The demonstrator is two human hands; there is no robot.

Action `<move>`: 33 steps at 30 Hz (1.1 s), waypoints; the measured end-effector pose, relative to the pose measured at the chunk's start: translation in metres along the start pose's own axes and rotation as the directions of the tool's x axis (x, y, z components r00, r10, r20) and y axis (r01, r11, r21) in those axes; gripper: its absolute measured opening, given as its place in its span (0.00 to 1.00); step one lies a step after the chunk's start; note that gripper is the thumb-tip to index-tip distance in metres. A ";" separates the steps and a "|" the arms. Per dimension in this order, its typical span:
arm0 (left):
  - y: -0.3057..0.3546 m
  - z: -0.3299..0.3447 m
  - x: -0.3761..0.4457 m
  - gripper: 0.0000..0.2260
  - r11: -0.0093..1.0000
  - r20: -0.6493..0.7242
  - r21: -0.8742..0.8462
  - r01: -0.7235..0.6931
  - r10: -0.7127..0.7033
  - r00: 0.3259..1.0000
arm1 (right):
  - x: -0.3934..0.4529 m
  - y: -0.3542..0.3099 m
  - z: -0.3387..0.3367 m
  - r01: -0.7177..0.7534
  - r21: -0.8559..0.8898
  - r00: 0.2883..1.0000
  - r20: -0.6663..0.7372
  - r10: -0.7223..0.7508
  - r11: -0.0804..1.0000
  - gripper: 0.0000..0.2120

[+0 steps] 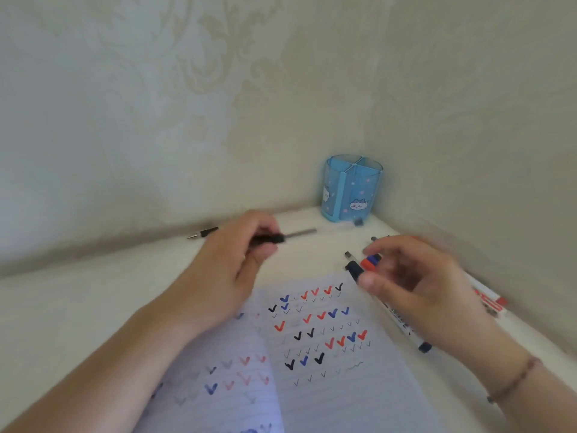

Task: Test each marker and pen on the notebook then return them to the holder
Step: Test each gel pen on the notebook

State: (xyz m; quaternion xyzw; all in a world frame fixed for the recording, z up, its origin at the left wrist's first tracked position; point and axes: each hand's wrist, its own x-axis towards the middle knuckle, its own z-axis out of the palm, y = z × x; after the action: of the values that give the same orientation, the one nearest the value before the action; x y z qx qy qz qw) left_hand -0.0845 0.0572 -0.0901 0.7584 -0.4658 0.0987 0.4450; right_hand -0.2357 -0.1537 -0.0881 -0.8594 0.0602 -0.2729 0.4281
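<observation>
Left hand (237, 254) pinches a black pen (281, 236), lying crossways, pointing right toward the blue holder (351, 190) upper right; right hand (415, 276) grips markers (363, 265).

Paper, plastic and a matt pale desk

The notebook (327, 354) at lower centre is thin lined paper, its ink ticks showing through the left-hand leaf. The holder (352, 189) at upper right looks like translucent blue plastic, smooth and faintly glossy. The desk (78, 307) has a pale, matt surface. The wall (218, 89) behind carries embossed, patterned wallpaper with a slight sheen.
</observation>
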 end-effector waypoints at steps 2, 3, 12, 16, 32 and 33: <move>0.010 0.010 -0.007 0.06 0.997 0.177 -0.018 -0.070 0.072 0.982 | -0.006 -0.001 0.010 0.055 0.164 0.991 0.111 -0.074 0.985 0.20; 0.012 0.015 -0.010 0.06 0.991 0.242 -0.005 -0.131 0.128 0.962 | -0.007 -0.001 0.012 0.065 0.254 0.987 0.127 -0.100 0.965 0.21; 0.011 0.024 -0.017 0.05 0.972 0.416 0.011 -0.235 0.209 0.885 | -0.015 -0.010 0.020 0.139 0.352 0.971 0.135 -0.197 0.926 0.08; 0.014 0.021 -0.018 0.04 0.954 0.437 0.085 -0.287 0.223 0.872 | -0.015 -0.012 0.017 0.149 0.339 0.970 0.135 -0.205 0.929 0.08; -0.002 0.012 -0.011 0.15 0.998 0.235 0.000 -0.061 0.059 0.970 | 0.000 -0.006 -0.006 -0.244 0.340 0.965 0.183 0.190 0.908 0.11; -0.003 0.013 -0.012 0.16 0.998 0.254 0.009 -0.062 0.058 0.966 | -0.001 -0.010 -0.007 -0.264 0.306 0.951 0.242 0.193 0.915 0.09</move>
State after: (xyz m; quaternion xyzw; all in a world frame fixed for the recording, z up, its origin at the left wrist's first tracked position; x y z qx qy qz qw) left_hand -0.0921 0.0549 -0.1057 0.7541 -0.5407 0.0183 0.3722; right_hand -0.2409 -0.1520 -0.0777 -0.7846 0.0686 -0.1360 0.6010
